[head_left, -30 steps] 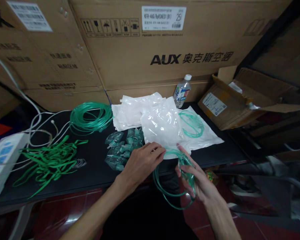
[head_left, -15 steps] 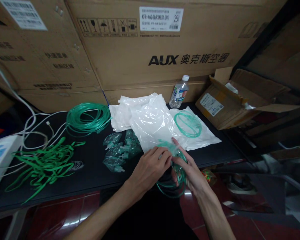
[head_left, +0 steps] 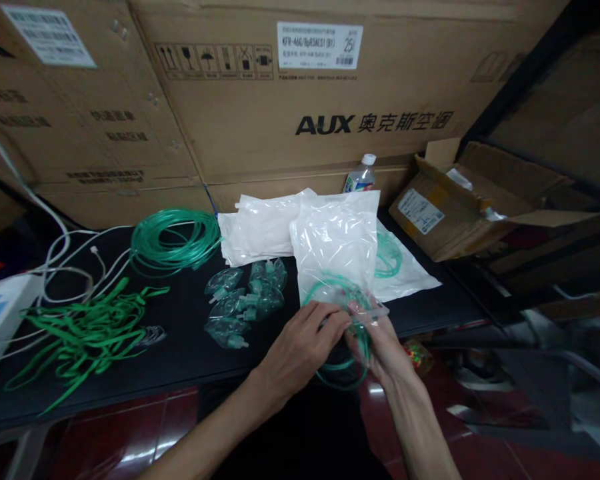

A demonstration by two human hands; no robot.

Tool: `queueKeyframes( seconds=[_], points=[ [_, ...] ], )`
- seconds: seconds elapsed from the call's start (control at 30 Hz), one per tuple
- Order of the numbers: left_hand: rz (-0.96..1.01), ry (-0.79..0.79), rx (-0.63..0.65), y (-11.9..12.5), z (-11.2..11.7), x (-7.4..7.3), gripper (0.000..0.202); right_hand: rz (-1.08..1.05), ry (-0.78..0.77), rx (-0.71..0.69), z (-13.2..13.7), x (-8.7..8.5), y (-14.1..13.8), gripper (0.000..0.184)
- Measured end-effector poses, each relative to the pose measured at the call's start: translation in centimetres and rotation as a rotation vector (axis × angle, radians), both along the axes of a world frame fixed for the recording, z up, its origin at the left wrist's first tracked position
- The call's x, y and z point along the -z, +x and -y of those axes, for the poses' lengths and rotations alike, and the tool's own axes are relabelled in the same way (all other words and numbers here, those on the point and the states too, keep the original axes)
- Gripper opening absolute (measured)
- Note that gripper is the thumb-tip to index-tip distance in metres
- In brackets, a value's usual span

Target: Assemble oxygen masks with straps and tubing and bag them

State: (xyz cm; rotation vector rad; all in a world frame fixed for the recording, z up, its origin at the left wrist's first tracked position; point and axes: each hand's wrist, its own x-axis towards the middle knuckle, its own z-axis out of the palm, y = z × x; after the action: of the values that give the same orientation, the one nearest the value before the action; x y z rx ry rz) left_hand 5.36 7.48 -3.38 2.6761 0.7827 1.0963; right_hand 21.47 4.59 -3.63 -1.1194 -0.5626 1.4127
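Note:
A white pouch with a clear plastic front (head_left: pixel 336 227) stands partly raised in front of me, its mouth towards me. My left hand (head_left: pixel 307 337) is closed on the pouch's near edge. My right hand (head_left: pixel 380 333) is closed round a coil of thin green tubing (head_left: pixel 341 381), its fingertips at or inside the pouch mouth under the clear film. Part of the coil shows through that film; the rest hangs below my hands. Behind and to the right lies another pouch (head_left: pixel 413 270) with green tubing in it. The fingers of both hands are partly hidden.
Several clear green masks (head_left: pixel 227 330) lie left of the pouch. Further left are a large tubing coil (head_left: pixel 175 240), tangled green straps (head_left: pixel 90 327) and a white power strip (head_left: pixel 10 300). More white pouches (head_left: pixel 263 227), a bottle (head_left: pixel 361 177) and an open carton (head_left: pixel 430 213) stand behind.
The pouch has swung right and up, now covering part of the bottle and the other pouch. My right hand's fingers and the coil have moved in under its clear film.

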Motion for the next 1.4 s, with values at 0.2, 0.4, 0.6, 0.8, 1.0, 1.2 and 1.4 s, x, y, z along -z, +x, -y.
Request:
queueKeyframes(
  seconds=[0.2,0.4,0.6,0.8,1.0,1.2,1.4],
  points=[
    [0.072,-0.049,-0.059,0.9,0.2,0.5,0.017,-0.02,0.02,0.072,-0.7,-0.1,-0.1,0.058],
    [0.106,-0.127,-0.148,1.7,1.1,0.4,0.013,0.0,0.054,0.181,-1.5,0.5,-0.4,0.044],
    [0.099,-0.126,-0.221,3.3,0.6,2.6,0.016,-0.09,0.013,0.237,-1.8,1.9,-1.7,0.038],
    [0.13,-0.135,-0.231,4.1,-1.3,3.5,0.016,-0.208,0.003,0.164,-0.3,1.2,-1.8,0.034],
    [0.135,-0.202,-0.224,4.2,-1.1,3.0,0.015,-0.21,-0.02,0.286,-0.3,2.7,-2.3,0.029],
    [0.09,-0.237,-0.152,2.9,-0.4,1.5,0.012,-0.157,0.012,0.298,-1.8,2.2,-0.8,0.037],
    [0.076,-0.276,-0.146,2.2,-0.6,0.8,0.01,-0.166,0.094,0.401,-2.6,2.0,-1.1,0.031]
  ],
)
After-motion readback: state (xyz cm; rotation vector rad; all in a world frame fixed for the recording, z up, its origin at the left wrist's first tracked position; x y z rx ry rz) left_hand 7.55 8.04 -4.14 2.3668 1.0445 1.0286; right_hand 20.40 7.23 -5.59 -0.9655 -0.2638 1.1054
